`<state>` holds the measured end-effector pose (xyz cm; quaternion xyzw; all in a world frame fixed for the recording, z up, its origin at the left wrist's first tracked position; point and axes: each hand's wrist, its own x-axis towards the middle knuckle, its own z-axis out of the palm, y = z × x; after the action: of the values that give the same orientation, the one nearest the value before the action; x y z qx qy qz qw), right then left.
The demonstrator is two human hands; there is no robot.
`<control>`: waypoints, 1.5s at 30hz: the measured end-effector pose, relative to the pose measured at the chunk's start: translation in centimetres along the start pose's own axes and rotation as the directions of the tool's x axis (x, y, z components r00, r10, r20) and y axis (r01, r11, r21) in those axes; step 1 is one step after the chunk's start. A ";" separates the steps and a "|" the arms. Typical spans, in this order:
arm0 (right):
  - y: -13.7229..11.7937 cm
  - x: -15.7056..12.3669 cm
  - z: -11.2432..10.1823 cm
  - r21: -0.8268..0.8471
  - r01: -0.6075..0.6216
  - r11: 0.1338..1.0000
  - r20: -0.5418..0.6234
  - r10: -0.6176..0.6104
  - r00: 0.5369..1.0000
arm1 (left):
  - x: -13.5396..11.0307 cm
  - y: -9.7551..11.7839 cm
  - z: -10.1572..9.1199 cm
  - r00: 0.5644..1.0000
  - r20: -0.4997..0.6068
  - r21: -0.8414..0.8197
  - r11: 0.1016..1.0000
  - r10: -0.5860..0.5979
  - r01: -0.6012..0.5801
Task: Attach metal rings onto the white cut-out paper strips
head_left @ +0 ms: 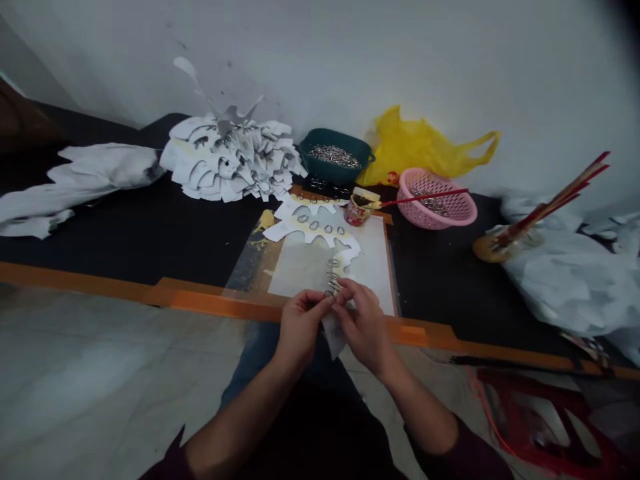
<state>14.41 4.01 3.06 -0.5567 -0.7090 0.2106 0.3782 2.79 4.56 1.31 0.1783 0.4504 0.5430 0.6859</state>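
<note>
Both of my hands meet at the table's near edge over a white cut-out piece with metal rings on it. My left hand pinches the piece at its top left. My right hand is closed on its right side, fingertips at the metal rings. Just beyond, several more white cut-outs with rings lie on a white sheet on a glue-stained board.
A small glue jar with a red stick stands behind the sheet. A green tub of metal rings, a pink basket and a yellow bag sit at the back. A heap of white cut-outs lies left; white material lies right.
</note>
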 end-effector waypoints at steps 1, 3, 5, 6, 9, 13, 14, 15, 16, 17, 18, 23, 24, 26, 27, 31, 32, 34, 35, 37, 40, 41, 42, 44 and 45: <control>0.2 -0.1 0.3 0.030 -0.019 0.999 -0.006 0.020 1.000 | 0.0 0.1 0.0 1.000 0.015 -0.019 1.000 -0.020 0.020; 0.7 -0.6 0.9 0.142 -0.087 0.986 -0.041 0.094 0.995 | -0.1 0.2 -0.1 0.997 0.040 -0.065 0.995 -0.070 0.072; 1.2 -1.2 1.6 0.253 -0.144 0.957 -0.087 0.171 0.982 | 0.0 0.2 -0.2 0.994 0.043 -0.086 0.991 -0.098 0.102; 1.4 -1.5 1.8 0.275 -0.153 0.949 -0.100 0.186 0.977 | 0.0 0.2 -0.2 0.996 0.034 -0.080 0.993 -0.087 0.090; 1.5 -1.7 1.6 0.197 -0.124 0.972 -0.123 0.150 0.981 | 0.2 0.0 -0.3 1.000 -0.002 -0.014 1.000 -0.002 0.002; 0.8 -0.9 0.5 0.047 -0.069 0.996 -0.078 0.073 0.994 | 0.0 -0.1 -0.1 0.998 -0.023 0.058 0.997 0.051 -0.049; 0.6 -0.7 0.3 0.025 -0.064 0.998 -0.058 0.066 0.996 | -0.1 -0.1 0.0 0.998 -0.021 0.066 0.996 0.057 -0.055; 0.5 -0.5 0.1 0.012 -0.062 0.998 -0.040 0.063 0.997 | -0.1 -0.1 0.0 0.998 -0.018 0.072 0.996 0.061 -0.060; 0.4 -0.3 0.1 0.010 -0.063 0.998 -0.025 0.063 0.998 | -0.1 -0.1 0.0 0.998 -0.012 0.075 0.995 0.061 -0.060; 0.4 -0.2 0.1 0.015 -0.066 0.998 -0.016 0.067 0.998 | -0.1 -0.2 0.0 0.998 -0.005 0.082 0.995 0.058 -0.058; 0.5 -0.2 0.0 0.024 -0.072 0.997 -0.013 0.073 0.997 | -0.1 -0.2 -0.1 0.999 0.002 0.089 0.995 0.054 -0.054; 0.9 -0.3 -0.6 0.036 -0.125 0.992 -0.120 0.128 0.984 | 0.6 0.1 -1.0 0.998 -0.055 0.057 0.998 0.035 -0.032; 0.9 -0.2 -0.7 0.025 -0.105 0.994 -0.123 0.108 0.987 | 0.7 0.2 -1.0 0.998 -0.064 0.043 0.999 0.029 -0.026; 0.7 -0.1 -0.9 -0.017 -0.037 0.999 -0.081 0.036 0.996 | 0.7 0.4 -0.9 0.998 -0.057 0.033 0.999 0.032 -0.030; 0.6 -0.1 -0.8 -0.042 -0.007 0.999 -0.055 0.004 0.998 | 0.7 0.4 -0.8 0.998 -0.046 0.038 0.998 0.041 -0.040; 0.4 0.0 0.0 -0.077 0.015 0.997 -0.089 -0.021 0.996 | 0.4 0.0 -0.3 0.997 -0.025 0.057 0.996 0.068 -0.067; 0.4 0.0 0.2 -0.072 0.012 0.997 -0.105 -0.020 0.994 | 0.4 -0.2 -0.2 0.997 -0.023 0.053 0.996 0.067 -0.066; 0.4 0.0 0.5 -0.062 0.016 0.998 -0.108 -0.022 0.994 | 0.4 -0.3 -0.3 0.998 -0.027 0.051 0.997 0.062 -0.061; 0.3 -0.1 0.6 -0.060 0.023 0.998 -0.101 -0.029 0.994 | 0.4 -0.4 -0.4 0.998 -0.029 0.059 0.997 0.060 -0.058; 0.2 -0.1 0.7 -0.060 0.050 0.997 -0.086 -0.055 0.995 | 0.4 -0.4 -0.5 0.997 -0.034 0.086 0.994 0.064 -0.061; 0.2 0.1 0.9 -0.053 0.113 0.992 -0.065 -0.116 0.991 | 0.5 -0.3 -0.6 0.996 -0.032 0.103 0.992 0.081 -0.078; 0.3 0.1 1.0 -0.048 0.129 0.991 -0.059 -0.132 0.990 | 0.5 -0.2 -0.6 0.996 -0.031 0.096 0.992 0.089 -0.085; 0.4 0.2 1.1 -0.042 0.142 0.989 -0.053 -0.144 0.988 | 0.4 -0.1 -0.6 0.995 -0.028 0.089 0.992 0.094 -0.091; 0.8 0.3 1.3 -0.034 0.157 0.987 -0.049 -0.158 0.986 | 0.3 0.1 -0.7 0.994 -0.026 0.083 0.992 0.103 -0.100; 0.9 0.4 1.5 -0.034 0.161 0.986 -0.048 -0.162 0.986 | 0.3 0.2 -0.7 0.994 -0.024 0.087 0.991 0.104 -0.101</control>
<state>13.84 4.79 1.59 -0.5082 -0.7451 0.1542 0.4035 2.12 4.68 0.93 0.2228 0.4733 0.5603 0.6422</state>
